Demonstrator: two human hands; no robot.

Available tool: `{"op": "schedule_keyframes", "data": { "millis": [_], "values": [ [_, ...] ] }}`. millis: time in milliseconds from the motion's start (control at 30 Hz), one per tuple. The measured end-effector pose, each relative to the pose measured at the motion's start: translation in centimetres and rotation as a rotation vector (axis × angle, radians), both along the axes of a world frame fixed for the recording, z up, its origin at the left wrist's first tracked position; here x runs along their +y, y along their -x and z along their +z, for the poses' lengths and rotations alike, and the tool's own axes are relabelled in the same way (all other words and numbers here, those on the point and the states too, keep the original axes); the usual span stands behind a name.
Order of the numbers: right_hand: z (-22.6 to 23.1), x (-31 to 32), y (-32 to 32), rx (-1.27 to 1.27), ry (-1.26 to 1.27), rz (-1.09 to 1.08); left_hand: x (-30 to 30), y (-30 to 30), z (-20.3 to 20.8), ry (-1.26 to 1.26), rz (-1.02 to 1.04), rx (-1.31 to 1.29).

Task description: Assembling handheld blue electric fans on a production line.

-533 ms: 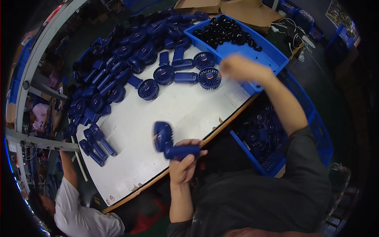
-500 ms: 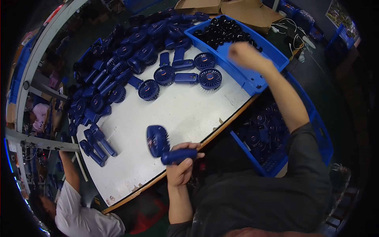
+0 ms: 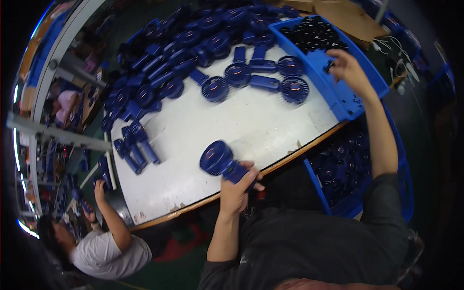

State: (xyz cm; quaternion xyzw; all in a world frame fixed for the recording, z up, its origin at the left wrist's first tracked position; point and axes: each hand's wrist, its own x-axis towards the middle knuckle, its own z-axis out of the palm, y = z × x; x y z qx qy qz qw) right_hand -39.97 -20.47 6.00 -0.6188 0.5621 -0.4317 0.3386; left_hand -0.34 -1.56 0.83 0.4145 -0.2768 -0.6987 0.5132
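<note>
A dark blue handheld fan (image 3: 215, 157) is in my left hand (image 3: 235, 191), whose fingers wrap round its handle near the table's front edge. The round grille of the fan faces up and to the left. Over the blue bin (image 3: 344, 104) at the right, my right hand (image 3: 349, 72) pinches a small black part (image 3: 330, 66) between bent fingers. More such black parts (image 3: 316, 35) lie heaped in the bin's far end, and a few small dark bits sit in its near end.
A large pile of blue fans (image 3: 193, 38) covers the back and left of the white table (image 3: 183, 130). Below the table's right edge stands another blue crate (image 3: 316, 186) of fans. A co-worker (image 3: 113, 249) sits at the left. Cardboard (image 3: 345, 17) and white cables (image 3: 398, 58) lie beyond.
The fan in my left hand has turned so its grille faces up. My right hand has opened from a blurred fist into a pinch showing a black part. The whole view has shifted.
</note>
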Motion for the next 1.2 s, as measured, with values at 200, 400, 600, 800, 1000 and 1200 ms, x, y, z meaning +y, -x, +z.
{"op": "schedule_keyframes", "data": {
  "millis": [200, 400, 600, 800, 1000, 1200],
  "values": [
    [-1.8, 15.5, -20.0, -0.141, -0.094, 0.505, -0.6, 1.6, 0.7, 0.030, 0.095, 0.119],
    [-1.9, 14.5, -21.1, 0.027, 0.342, 0.596, 0.1, -1.2, 1.1, -0.023, -0.023, 0.165],
    [-0.6, 12.5, -23.3, 0.170, 0.505, 0.690, 1.1, -1.2, -0.3, 0.087, -0.331, 0.225],
    [-0.8, 14.2, -24.0, 0.385, 0.469, 0.616, 0.5, -0.4, -0.2, -0.046, -0.164, 0.404],
    [-3.7, 17.6, -24.3, 0.174, 0.281, 0.379, 0.0, 1.1, -0.7, 0.132, -0.215, -0.222],
    [-10.0, 23.2, -15.4, -0.550, -0.112, 0.098, -10.5, 0.5, 3.5, 0.874, 0.000, -1.267]
  ]
}}
